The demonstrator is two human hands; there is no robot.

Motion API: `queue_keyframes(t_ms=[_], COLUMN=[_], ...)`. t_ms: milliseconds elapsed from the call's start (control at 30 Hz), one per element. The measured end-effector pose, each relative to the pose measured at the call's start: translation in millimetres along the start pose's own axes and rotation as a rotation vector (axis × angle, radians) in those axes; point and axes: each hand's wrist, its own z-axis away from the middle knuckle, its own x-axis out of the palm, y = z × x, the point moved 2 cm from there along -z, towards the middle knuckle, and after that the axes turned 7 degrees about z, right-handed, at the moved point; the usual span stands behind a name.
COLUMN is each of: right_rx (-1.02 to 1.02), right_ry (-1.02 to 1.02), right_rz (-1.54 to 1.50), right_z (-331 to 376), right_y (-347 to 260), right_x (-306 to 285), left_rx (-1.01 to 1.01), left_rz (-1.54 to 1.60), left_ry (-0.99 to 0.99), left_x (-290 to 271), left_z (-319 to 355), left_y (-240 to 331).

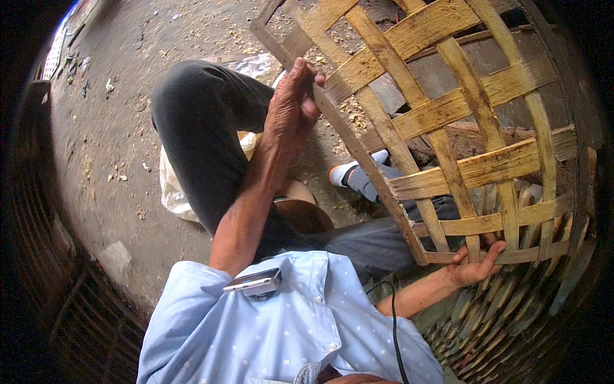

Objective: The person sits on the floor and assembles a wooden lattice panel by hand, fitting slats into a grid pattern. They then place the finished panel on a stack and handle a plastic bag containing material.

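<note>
Cannot name the dark ribbed thing (38,224) at the far left, half lost in the black rim. Next to it, can see the grey floor (115,185), sprinkled with pale chips, and a white plastic sheet (173,185), partly covered by the dark trouser leg (198,121). Below, can see a flat device (252,280) on the light-blue shirt (281,320), cut off by the lower edge. Holds the left hand (292,105) clamped on the left rail (363,161) of a woven slat panel (483,168); cannot follow all the fingers, partly turned behind the wood. Cannot identify the brown rounded thing (304,214) beside the left forearm. Of the white shoe (342,174) with orange edge, can see only a part, crossed by the rail.

Slants, along this rail, from upper left to lower right; on the other side, rises steeply. Leaves the view at the top, so cannot tell surely the long axis. Lies to the right of the left hand and mostly above the right hand (474,271), closed around the lower rail (524,254), with part of the fingers hidden. Fades into dimness, at lower right, in a crowd of narrow slats (505,294).
</note>
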Motion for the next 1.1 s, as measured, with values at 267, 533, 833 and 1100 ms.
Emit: queue_keyframes(t_ms=[267,533,833,1100], right_rx=[0.072,0.065,0.113,-0.002], right_ry=[-0.033,-0.081,-0.043,-0.062], right_rz=[-0.058,-0.019,0.072,0.064], right_z=[-7,-8,-2,10], right_y=[11,9,1,-10], right_x=[-16,-12,-2,22], left_rx=[0.033,0.123,-0.092,0.035], left_rz=[0.168,0.081,-0.346,-0.246], left_ry=[-0.033,0.226,0.174,0.175], left_x=[10,6,15,27], left_z=[1,-2,17,17], left_y=[18,11,-10,-10])
